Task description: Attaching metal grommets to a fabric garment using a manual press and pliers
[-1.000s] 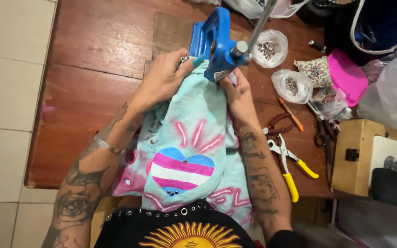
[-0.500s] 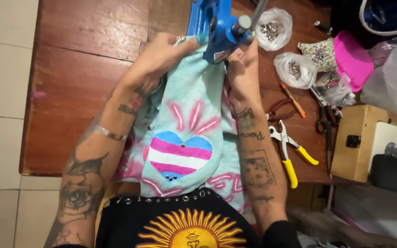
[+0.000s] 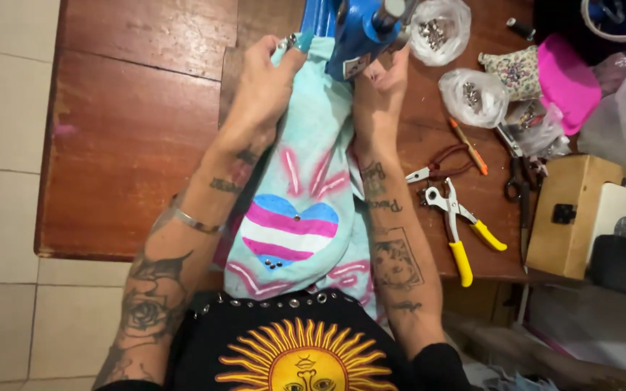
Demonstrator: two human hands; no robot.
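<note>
Turquoise garment under one blue press, each hand's grip pinching its cloth: left hand, right hand.

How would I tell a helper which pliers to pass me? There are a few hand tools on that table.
On the brown wooden table, look to the right of the person's right hand, which holds the pale turquoise garment. The yellow-handled pliers lie near the table's front edge. Their bright yellow grips set them apart from the dark red-handled pliers just above.
</note>
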